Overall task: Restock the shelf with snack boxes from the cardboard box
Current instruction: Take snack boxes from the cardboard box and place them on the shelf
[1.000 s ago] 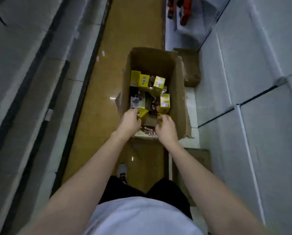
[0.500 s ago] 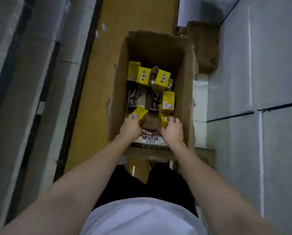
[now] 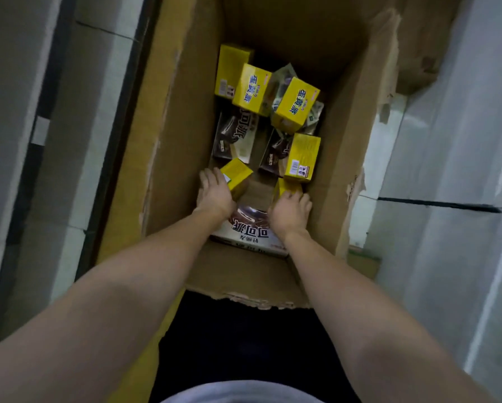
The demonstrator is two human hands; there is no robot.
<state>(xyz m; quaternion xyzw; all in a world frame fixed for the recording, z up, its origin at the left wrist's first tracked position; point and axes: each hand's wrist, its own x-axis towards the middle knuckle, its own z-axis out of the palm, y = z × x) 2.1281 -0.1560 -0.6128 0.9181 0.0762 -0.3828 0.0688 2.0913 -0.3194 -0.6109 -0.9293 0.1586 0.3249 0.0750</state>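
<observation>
A: What is seen inside the cardboard box (image 3: 168, 158)?

B: Small yellow snack boxes and brown-and-white packs are shown lying jumbled on its floor. Both arms are reached deep inside. One yellow box (image 3: 236, 173) is met by the left hand (image 3: 215, 196), another yellow box (image 3: 287, 187) by the right hand (image 3: 289, 212).

A: How are the fingers placed?

B: The left fingers (image 3: 207, 177) are laid nearly straight along the left side of the tilted box, touching it; the thumb is hidden, so a true grip cannot be confirmed. The right fingers are curled over the near edge of the other box, which is half covered by them, and it appears to be held.

A: How are such boxes judged to handle?

B: They are judged light, thin-walled card: stiff along the edges, easily dented on the broad faces, a little slick where printed. A hold across two opposite narrow sides is advised, with pressure kept modest.

A: And what lies beneath the wrists?

B: A large brown-and-white pack (image 3: 249, 228) is pressed flat at the near end, partly covered by both wrists. No shelf goods are yet seen placed; pale panels (image 3: 447, 170) are shown at the right.
</observation>
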